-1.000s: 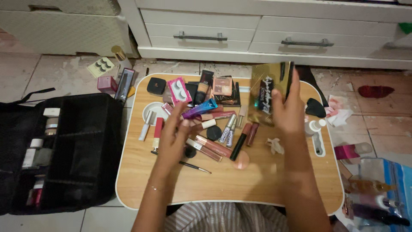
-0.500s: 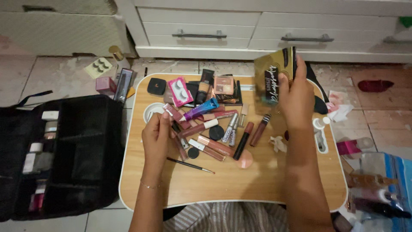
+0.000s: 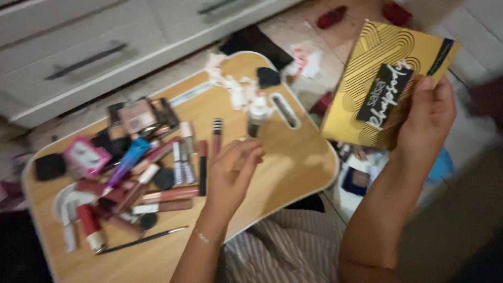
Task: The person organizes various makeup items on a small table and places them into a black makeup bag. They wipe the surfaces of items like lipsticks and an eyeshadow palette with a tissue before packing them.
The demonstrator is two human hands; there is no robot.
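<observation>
The right hand (image 3: 427, 118) grasps a flat gold palette box (image 3: 385, 78) by its lower right edge, holding it up off the right side of the small wooden lap table (image 3: 293, 157), above the cluttered floor. The left hand (image 3: 233, 170) hovers just over the table's middle with fingers loosely curled and nothing in them. To its left lies a jumble of cosmetics: lip gloss tubes (image 3: 201, 165), a blue tube (image 3: 126, 160), a pink lash case (image 3: 84, 155), and a thin brush (image 3: 141, 240) near the front edge. A white drawer unit (image 3: 78, 47) stands beyond the far edge. The box appears to be mid-carry, lifted clear of the pile; setting it down would call for a free spot and a level, steady grip.
</observation>
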